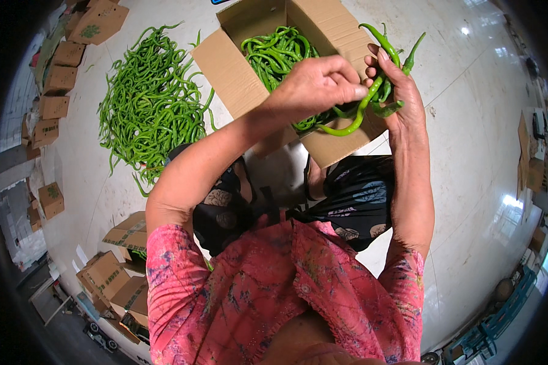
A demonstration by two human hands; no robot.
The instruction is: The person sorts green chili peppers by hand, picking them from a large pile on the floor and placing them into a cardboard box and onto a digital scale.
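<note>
My right hand [404,91] holds several long green chili peppers [386,45] over the near right side of an open cardboard box [230,70]. My left hand [322,84] is over the box with its fingers curled. Its thumb tip meets a long curved green pepper [358,116] that hangs beside my right palm; whether it pinches the pepper cannot be told. More green peppers [276,54] lie inside the box, partly hidden by my left hand and forearm. Left of the box a large heap of green peppers [153,100] lies on the floor.
The box's flaps [342,143] stand out towards my knees. Small cartons [57,82] line the far left, and open cartons [105,273] stand at the lower left, one with green peppers. A teal frame [507,315] is at the lower right on the pale tiled floor [475,137].
</note>
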